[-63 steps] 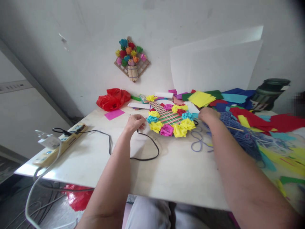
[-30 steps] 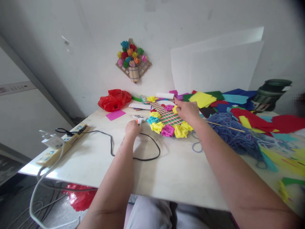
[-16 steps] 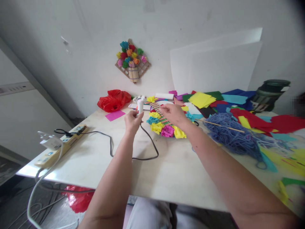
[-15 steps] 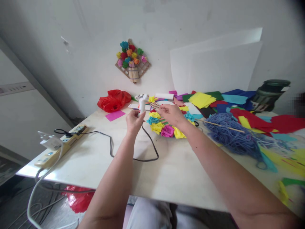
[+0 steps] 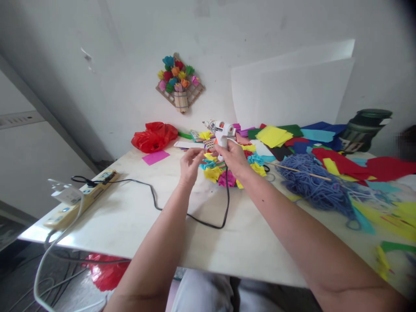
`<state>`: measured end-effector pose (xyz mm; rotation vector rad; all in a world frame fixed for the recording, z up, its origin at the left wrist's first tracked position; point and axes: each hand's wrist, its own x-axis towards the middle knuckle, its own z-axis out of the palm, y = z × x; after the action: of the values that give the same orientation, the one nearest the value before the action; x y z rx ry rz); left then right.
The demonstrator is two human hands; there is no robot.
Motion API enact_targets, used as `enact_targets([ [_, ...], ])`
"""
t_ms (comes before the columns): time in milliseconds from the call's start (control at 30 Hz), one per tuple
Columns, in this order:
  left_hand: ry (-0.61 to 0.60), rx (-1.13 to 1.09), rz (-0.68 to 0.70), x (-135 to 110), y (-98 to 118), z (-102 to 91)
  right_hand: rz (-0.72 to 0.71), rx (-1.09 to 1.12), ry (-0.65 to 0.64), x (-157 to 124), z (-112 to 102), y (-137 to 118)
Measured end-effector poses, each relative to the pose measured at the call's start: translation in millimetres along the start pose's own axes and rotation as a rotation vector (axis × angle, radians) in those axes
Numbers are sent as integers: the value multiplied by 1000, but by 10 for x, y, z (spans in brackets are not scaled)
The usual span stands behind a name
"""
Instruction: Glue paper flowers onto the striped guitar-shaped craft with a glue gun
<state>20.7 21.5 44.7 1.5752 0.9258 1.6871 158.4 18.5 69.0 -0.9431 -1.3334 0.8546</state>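
- The worktop (image 5: 211,249) is lying beneath the left hand (image 5: 190,167) and right hand (image 5: 234,158).
- Beyond them, the paper-flower piece (image 5: 212,174) is lying partly hidden.
- The left hand is curling — grip unclear; the right hand is gripping the glue gun (image 5: 222,138), apparently readying it.
- Its nozzle (image 5: 206,124) is probably needing careful aim next.

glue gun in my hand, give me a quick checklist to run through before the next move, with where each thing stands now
1. Glue gun gripped by its handle in the right hand: ok.
2. Nozzle aimed away from the left hand: ok, as far as this angle shows.
3. Black cord clear of the arms: not ok, it passes beneath the left forearm.
4. Flower-trimmed lattice in plain sight: not ok, the right hand and glue gun cover much of it.
5. Blue yarn apart from the cord: ok.
6. Glue hot: cannot tell.
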Motion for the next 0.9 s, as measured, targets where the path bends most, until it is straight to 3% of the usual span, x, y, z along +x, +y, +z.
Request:
enact_targets([
  [100, 265, -79, -192, 112, -197, -151, 64, 62, 19, 5, -57, -80],
  [200, 339, -103, -388, 165, -411, -245, 124, 72, 7, 1, -113, -126],
  [367, 158, -240, -606, 141, -588, -228, 162, 45, -35, 14, -159, -120],
  [567, -48, -334, -756, 133, -522, -239, 162, 25, -66, 30, -205, -144],
  [767, -281, -426, -831, 91, -477, -322, 148, 13, -99, 44, -294, -180],
  [900, -369, -453, -855, 65, -501, -332, 143, 4, -114, 62, -330, -187],
])
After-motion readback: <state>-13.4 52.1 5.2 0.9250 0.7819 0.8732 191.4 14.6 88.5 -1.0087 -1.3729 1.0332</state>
